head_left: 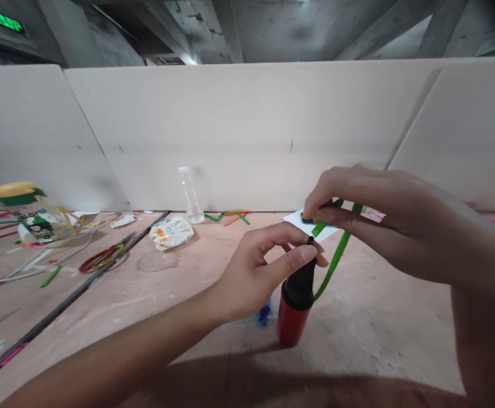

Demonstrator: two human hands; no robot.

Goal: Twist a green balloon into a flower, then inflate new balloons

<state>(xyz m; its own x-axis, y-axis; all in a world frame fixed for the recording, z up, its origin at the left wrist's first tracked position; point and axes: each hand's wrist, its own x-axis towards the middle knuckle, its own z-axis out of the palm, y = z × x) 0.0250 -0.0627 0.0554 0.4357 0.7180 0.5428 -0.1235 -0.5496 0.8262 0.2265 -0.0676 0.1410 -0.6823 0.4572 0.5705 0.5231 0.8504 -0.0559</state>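
A red bottle [292,323] with a black tapered top [299,286] stands on the table, right of centre. My left hand [268,263] pinches the narrow tip of the black top between thumb and fingers. Above it and to the right, my right hand [370,218] is closed on a green strip [336,260]. One short end of the strip points down just above the black tip. The rest loops down behind the bottle's right side. A white paper with a dark object on it lies behind my hands.
A clear plastic bottle [191,198] stands near the white panel [247,136]. A crumpled packet [173,233], red-handled scissors [102,256] and a yellow-lidded jug [38,218] are on the left. Green and orange strips [234,215] lie by the panel.
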